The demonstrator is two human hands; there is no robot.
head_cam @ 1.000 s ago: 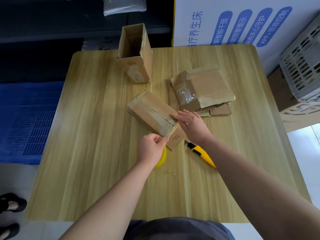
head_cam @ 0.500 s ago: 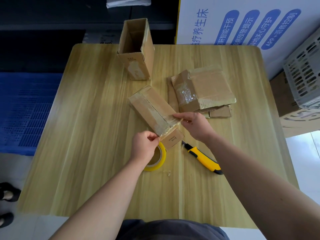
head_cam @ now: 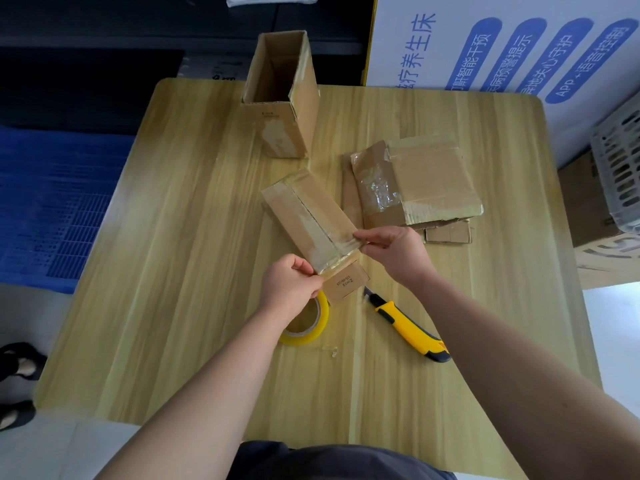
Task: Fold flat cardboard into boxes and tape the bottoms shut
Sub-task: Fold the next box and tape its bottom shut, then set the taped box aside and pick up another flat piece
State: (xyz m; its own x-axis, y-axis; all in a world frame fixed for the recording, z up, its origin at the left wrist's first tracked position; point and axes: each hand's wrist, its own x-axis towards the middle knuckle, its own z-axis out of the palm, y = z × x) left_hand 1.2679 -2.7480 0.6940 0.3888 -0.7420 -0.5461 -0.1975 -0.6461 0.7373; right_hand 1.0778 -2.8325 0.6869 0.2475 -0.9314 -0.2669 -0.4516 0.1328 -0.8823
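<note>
Behind the table [head_cam: 173,271], at 1 o'clock, a white panel [head_cam: 391,46] carries blue lettering: large characters ending 养生床, and four blue pills ending 智能干预, 预警提示, 关心守护 and APP+语音控制, with their starts cut off. The lying box [head_cam: 311,216] has small black print, upside down, on its 5 o'clock flap; it is too small to read. The upright box [head_cam: 277,126] at 12 o'clock bears equally tiny print. A carton [head_cam: 595,216] at 3 o'clock shows only partial strokes.

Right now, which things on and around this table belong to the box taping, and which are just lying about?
Job: lying box held by left hand and right hand, tape roll, utility knife, upright box, flat cardboard stack.
Lying about: white crate, blue plastic pallet, sandals.
</note>
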